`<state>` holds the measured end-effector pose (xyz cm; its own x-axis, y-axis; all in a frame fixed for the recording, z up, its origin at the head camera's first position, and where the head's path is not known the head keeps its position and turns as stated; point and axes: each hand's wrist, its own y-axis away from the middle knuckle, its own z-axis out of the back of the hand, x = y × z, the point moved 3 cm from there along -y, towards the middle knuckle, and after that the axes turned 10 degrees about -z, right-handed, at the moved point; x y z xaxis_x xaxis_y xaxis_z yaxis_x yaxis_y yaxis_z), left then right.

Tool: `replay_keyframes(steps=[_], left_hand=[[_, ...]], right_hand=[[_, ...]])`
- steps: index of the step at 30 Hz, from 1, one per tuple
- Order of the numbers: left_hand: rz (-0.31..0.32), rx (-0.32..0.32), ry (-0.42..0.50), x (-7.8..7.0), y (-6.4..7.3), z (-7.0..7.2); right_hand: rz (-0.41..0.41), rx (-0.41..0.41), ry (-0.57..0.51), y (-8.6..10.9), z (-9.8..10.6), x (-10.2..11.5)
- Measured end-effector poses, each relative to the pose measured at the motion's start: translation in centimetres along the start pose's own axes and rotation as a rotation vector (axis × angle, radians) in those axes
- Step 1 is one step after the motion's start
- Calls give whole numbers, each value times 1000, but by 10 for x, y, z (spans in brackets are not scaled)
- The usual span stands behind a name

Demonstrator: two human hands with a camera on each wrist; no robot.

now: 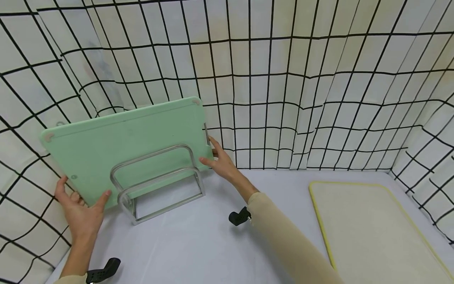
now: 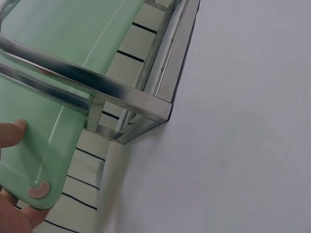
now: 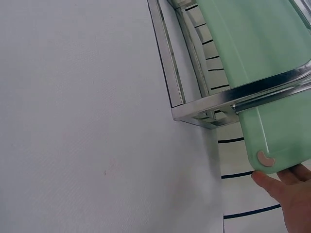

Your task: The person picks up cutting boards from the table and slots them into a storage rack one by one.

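A pale green cutting board (image 1: 142, 138) stands on its long edge in a silver metal rack (image 1: 166, 209), behind the front hoops and leaning slightly back. My left hand (image 1: 81, 213) grips its lower left corner, thumb on the front face, fingers at the edge and behind. At the opposite end, my right hand (image 1: 223, 161) holds the right edge low down, with some fingers hidden behind it. From the left wrist, the board's corner (image 2: 43, 165) juts past the rack's end. The right wrist view shows the thumb of my right hand (image 3: 291, 194) at a corner with a pinkish pad.
A cream board with a yellow rim (image 1: 315, 213) lies flat on the white table (image 1: 198, 252) at the right. Black wire grid panels (image 1: 248, 90) over white sheeting enclose the back and both sides, close to the green board's left end.
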<state>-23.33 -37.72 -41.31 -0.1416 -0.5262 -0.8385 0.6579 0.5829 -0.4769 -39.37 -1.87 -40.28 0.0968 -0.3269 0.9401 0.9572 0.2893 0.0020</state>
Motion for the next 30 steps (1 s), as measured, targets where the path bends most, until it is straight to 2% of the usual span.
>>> replay_keyframes(steps=[11, 16, 19, 23, 27, 30], left_hand=[[-48, -27, -20, -3, 3, 4], [-78, -66, -66, -10, 2, 6], [-154, -129, -98, -18, 2, 6], [-295, -215, -123, -34, 3, 5], [-389, -244, -147, -54, 8, -1], [-446, -235, -149, -70, 13, -7]], right_hand=[[-5, 15, 24, 8, 5, 7], [5, 14, 58, 10, 12, 11], [16, 13, 89, 14, 16, 13], [35, 18, 125, 21, 25, 17], [45, 13, 160, 33, 39, 19], [52, 6, 172, 42, 51, 20]])
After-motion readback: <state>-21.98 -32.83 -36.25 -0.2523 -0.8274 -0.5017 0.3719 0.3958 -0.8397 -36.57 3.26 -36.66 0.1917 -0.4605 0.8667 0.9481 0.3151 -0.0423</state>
